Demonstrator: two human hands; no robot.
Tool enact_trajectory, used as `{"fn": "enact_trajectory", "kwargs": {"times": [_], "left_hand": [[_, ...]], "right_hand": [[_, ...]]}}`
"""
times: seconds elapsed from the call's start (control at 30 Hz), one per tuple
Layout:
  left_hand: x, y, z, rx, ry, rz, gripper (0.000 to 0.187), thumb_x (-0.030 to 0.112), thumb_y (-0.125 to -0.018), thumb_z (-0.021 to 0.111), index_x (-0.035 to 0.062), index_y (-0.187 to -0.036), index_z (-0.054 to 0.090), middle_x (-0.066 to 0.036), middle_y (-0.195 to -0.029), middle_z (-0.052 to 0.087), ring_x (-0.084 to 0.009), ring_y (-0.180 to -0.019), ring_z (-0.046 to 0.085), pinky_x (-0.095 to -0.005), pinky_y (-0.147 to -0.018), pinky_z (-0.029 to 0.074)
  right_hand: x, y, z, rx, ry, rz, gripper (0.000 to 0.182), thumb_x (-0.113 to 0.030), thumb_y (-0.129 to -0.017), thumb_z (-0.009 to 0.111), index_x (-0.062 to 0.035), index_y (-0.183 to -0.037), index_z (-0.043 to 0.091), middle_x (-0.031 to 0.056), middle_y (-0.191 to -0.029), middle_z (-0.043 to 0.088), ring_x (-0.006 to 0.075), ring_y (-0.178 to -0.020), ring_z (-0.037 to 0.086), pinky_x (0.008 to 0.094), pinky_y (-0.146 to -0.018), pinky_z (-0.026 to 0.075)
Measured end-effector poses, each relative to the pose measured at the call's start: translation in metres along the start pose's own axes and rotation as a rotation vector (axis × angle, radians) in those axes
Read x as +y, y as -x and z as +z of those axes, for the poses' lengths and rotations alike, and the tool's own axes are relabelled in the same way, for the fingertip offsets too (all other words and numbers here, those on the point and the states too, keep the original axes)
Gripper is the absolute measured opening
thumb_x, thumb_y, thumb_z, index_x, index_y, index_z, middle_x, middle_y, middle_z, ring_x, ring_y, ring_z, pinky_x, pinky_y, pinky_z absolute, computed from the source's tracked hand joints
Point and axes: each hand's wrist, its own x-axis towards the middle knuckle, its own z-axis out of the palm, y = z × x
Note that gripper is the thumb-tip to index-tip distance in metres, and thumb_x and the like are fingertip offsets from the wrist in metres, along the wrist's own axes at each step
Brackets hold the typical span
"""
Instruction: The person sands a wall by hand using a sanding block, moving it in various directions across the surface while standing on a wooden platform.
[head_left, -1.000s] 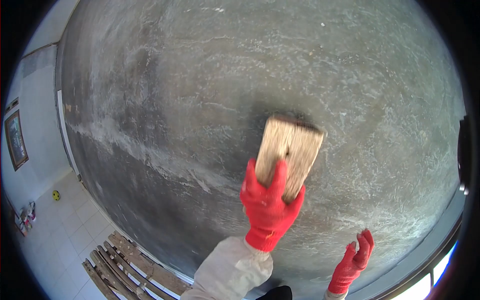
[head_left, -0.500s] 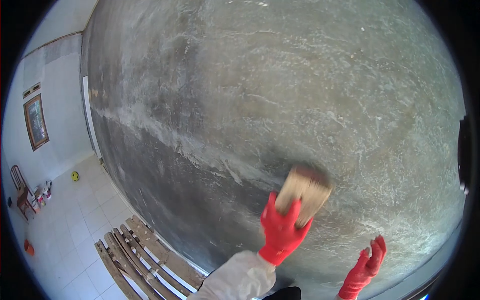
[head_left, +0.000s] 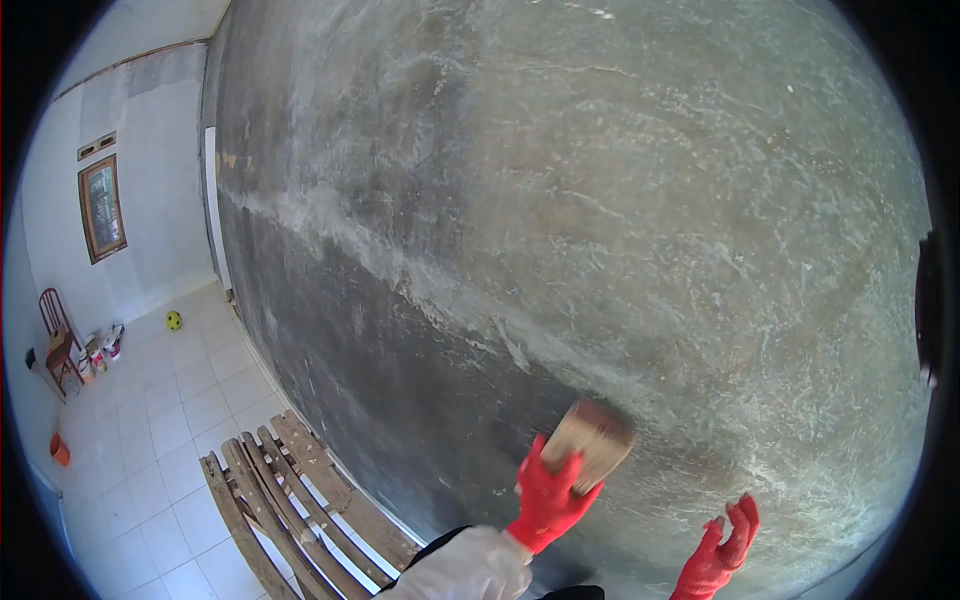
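My left hand (head_left: 552,500), in a red glove with a pale sleeve behind it, grips a wooden block (head_left: 592,445) with a darker top edge. The block is against the rough grey plastered wall (head_left: 620,200), low in the middle of the view, and is slightly blurred. To its right, my right hand (head_left: 722,550), also gloved in red, is raised near the wall with its fingers apart and curved, holding nothing.
Wooden slats of a platform (head_left: 300,500) stand at the lower left along the wall. Beyond, on the tiled floor (head_left: 150,440), are a chair (head_left: 60,335), a yellow ball (head_left: 174,320), containers (head_left: 98,355) and an orange pot (head_left: 60,450). A framed window (head_left: 102,210) is on the far wall.
My left hand and the block have moved down and a little left along the wall. My right hand is slightly lower. The room has shifted to the right in view.
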Motion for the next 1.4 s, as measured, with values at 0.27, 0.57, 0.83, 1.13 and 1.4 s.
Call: {"fn": "enact_trajectory", "kwargs": {"times": [0.27,0.57,0.83,1.13,1.4], "left_hand": [[0.044,-0.171,-0.017,0.097,0.014,0.087,0.086,0.032,-0.068,0.083,0.0209,-0.142,0.040,-0.036,-0.138,0.033,-0.0519,-0.113,0.047,-0.0571,-0.086,0.041],[-0.010,0.006,0.002,0.038,0.101,0.052,0.096,0.028,-0.057,0.090,0.0305,-0.139,0.040,-0.031,-0.129,0.042,-0.0490,-0.099,0.057,-0.0536,-0.071,0.051],[0.082,-0.186,-0.013,0.108,0.105,0.107,0.071,0.032,-0.067,0.082,0.0288,-0.132,0.055,-0.031,-0.136,0.038,-0.0445,-0.107,0.054,-0.0512,-0.082,0.048],[-0.007,0.009,-0.004,-0.002,0.049,0.009,0.074,0.032,-0.056,0.090,0.0284,-0.123,0.058,-0.032,-0.134,0.043,-0.0444,-0.112,0.053,-0.0516,-0.085,0.046],[0.040,-0.178,-0.024,0.071,0.104,0.050,0.068,0.031,-0.069,0.081,0.0291,-0.132,0.055,-0.031,-0.140,0.035,-0.0462,-0.118,0.047,-0.0509,-0.091,0.042]], "right_hand": [[-0.002,-0.090,0.003,0.279,0.030,-0.166,0.026,-0.002,-0.094,0.047,-0.0004,-0.118,0.058,0.0140,-0.139,0.046,0.0209,-0.114,0.052,0.0262,-0.074,0.047],[0.043,-0.087,0.036,0.288,0.027,-0.227,0.028,0.002,-0.094,0.049,0.0012,-0.120,0.057,0.0177,-0.138,0.046,0.0228,-0.111,0.053,0.0282,-0.068,0.051],[0.060,-0.086,0.045,0.376,0.144,-0.241,0.028,0.003,-0.092,0.048,0.0045,-0.118,0.060,0.0211,-0.136,0.047,0.0293,-0.114,0.053,0.0284,-0.067,0.053],[0.064,-0.078,0.047,0.326,0.171,-0.338,0.028,0.002,-0.093,0.049,0.0033,-0.119,0.059,0.0201,-0.140,0.041,0.0264,-0.109,0.056,0.0274,-0.064,0.053],[0.072,-0.078,0.051,0.367,0.254,-0.374,0.028,0.003,-0.093,0.049,0.0034,-0.119,0.059,0.0200,-0.141,0.040,0.0271,-0.109,0.056,0.0280,-0.066,0.054]]}}
